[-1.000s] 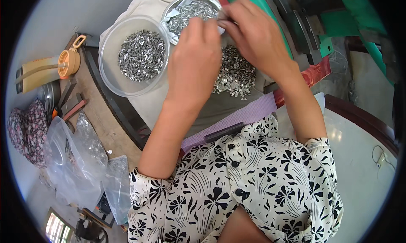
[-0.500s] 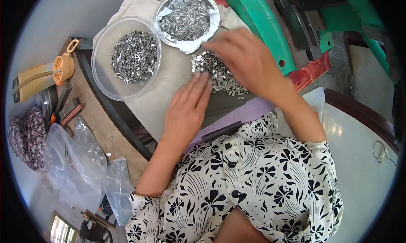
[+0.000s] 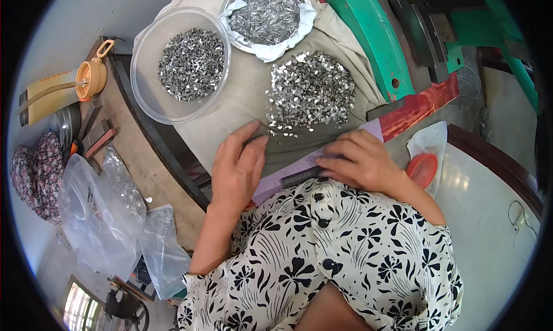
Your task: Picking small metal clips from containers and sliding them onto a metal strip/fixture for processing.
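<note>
Handling loose metal pieces (image 3: 314, 89) well likely calls for light, flat fingers, smooth cloth (image 3: 236, 103) beneath, strays nudged inward from near edge. Pieces lie heaped on cloth, right of clear tub (image 3: 147, 86), below lined bowl (image 3: 228, 2). Left hand (image 3: 235, 167): palm down, fingers loosely spread, nothing seen in grasp, just beside heap's lower-left edge. Right hand (image 3: 363, 163): palm down, fingers bent over purple strip (image 3: 374, 128); whether pinching it, cannot tell.

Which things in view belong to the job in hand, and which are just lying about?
Likely part of the job:
pile of loose silvery pieces, near the left hand
clear tub
lined metal bowl

Apparently lying about:
orange-capped container
patterned cloth
clear plastic bags
</note>
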The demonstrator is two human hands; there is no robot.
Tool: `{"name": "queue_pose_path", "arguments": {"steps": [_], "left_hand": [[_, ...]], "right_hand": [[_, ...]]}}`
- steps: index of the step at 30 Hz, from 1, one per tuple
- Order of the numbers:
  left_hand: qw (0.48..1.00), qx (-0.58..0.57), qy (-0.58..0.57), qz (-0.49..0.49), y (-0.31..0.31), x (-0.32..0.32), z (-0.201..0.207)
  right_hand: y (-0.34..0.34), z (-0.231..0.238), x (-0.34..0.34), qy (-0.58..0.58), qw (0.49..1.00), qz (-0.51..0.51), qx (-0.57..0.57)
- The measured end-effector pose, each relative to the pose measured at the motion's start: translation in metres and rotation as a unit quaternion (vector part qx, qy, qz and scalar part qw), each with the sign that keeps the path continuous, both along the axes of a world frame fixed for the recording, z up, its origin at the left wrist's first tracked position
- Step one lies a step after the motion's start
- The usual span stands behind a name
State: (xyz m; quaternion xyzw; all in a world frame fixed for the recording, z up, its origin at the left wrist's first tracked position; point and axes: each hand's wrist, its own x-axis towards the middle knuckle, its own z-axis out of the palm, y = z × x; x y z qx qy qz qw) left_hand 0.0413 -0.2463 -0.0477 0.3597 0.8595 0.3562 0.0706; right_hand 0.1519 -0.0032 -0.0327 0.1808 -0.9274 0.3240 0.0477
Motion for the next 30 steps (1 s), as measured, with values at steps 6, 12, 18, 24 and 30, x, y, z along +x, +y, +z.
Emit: {"name": "queue_pose_path", "arguments": {"steps": [6, 12, 18, 24, 30], "left_hand": [[1.000, -0.008, -0.012, 0.011, 0.002, 0.005, 0.001], [1.000, 0.008, -0.021, 0.008, 0.006, 0.008, 0.000], [0.998, -0.036, -0.041, -0.027, 0.006, 0.005, 0.003], [0.998, -0.016, -0.052, -0.016, 0.002, 0.004, -0.002], [0.994, 0.030, -0.108, 0.018, -0.001, 0.005, -0.001]], "right_hand": [[-0.001, -0.003, 0.006, -0.070, 0.997, 0.021, 0.010], [0.002, 0.003, 0.004, -0.077, 0.996, 0.045, 0.013], [0.010, 0.003, 0.004, -0.025, 0.997, 0.023, 0.071], [0.014, 0.008, -0.006, -0.044, 0.998, -0.025, 0.048], [0.000, -0.004, -0.039, 0.015, 0.998, -0.022, 0.048]]}}
